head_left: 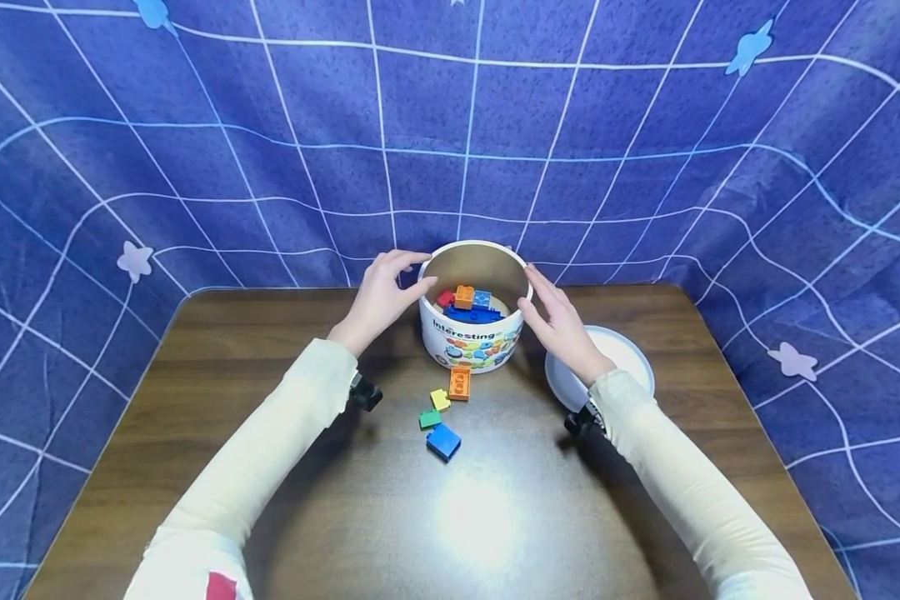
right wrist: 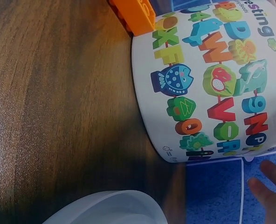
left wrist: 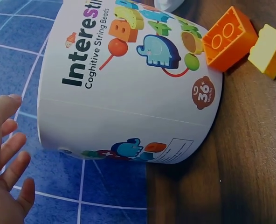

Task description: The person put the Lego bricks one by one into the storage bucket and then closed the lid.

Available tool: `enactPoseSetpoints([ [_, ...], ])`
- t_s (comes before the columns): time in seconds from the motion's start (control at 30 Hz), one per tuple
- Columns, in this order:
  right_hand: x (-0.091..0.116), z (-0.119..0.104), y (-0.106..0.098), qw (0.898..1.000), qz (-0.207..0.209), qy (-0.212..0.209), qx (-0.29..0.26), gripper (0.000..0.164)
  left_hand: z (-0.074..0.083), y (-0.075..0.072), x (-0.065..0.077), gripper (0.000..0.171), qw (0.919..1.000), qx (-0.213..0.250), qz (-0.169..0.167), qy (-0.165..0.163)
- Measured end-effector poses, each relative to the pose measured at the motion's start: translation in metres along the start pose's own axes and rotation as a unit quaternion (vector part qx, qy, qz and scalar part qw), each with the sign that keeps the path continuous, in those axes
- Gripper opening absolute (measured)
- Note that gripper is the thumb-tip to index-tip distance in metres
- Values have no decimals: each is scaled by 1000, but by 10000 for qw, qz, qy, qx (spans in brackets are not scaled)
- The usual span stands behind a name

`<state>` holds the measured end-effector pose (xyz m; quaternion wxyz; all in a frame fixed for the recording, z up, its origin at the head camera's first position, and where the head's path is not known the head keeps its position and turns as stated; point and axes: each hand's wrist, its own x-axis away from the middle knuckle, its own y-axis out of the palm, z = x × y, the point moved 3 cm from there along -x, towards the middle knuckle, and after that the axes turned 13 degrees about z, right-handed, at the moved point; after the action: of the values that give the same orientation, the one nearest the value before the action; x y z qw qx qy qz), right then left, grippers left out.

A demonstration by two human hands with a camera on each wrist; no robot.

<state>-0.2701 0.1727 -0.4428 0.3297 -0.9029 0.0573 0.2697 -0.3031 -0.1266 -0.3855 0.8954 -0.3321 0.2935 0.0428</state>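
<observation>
A white round bucket (head_left: 471, 343) with "Interesting" printed on its wall stands near the back of the table. Inside lie toy building bricks: an orange brick (head_left: 464, 297), a red one (head_left: 446, 297) and blue ones (head_left: 472, 316). At the bucket's left rim is my left hand (head_left: 382, 296), thumb and fingers spread; in the left wrist view its fingers (left wrist: 12, 147) show beside the wall. My right hand (head_left: 558, 325) is at the right rim with its fingertips right at the edge. The right wrist view catches only some of its fingers (right wrist: 271, 179).
In front of the bucket lie an orange brick (head_left: 460, 385), a yellow brick (head_left: 440, 400), a green brick (head_left: 429, 419) and a blue brick (head_left: 444, 442). A white round lid-like dish (head_left: 636, 367) sits under the right forearm. Blue patterned cloth (head_left: 435, 183) hangs behind the wooden table (head_left: 217, 358).
</observation>
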Motion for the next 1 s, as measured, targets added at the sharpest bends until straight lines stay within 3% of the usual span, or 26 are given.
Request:
enactPoseSetpoints([
  [0.37, 3, 1, -2, 10000, 23, -8, -19, 61, 5, -17, 25, 48, 9997, 179, 120, 108],
  [0.63, 2, 1, 0, 10000, 11, -22, -43, 61, -1, -29, 66, 38, 9985, 441, 102, 300],
  [0.8, 2, 3, 0, 10000, 26, -17, -44, 62, -4, -27, 95, 37, 9980, 477, -300, 271],
  [1.0, 1, 2, 0, 10000, 5, -44, -84, 63, -9, -22, 122, 37, 9937, 535, -982, -24],
])
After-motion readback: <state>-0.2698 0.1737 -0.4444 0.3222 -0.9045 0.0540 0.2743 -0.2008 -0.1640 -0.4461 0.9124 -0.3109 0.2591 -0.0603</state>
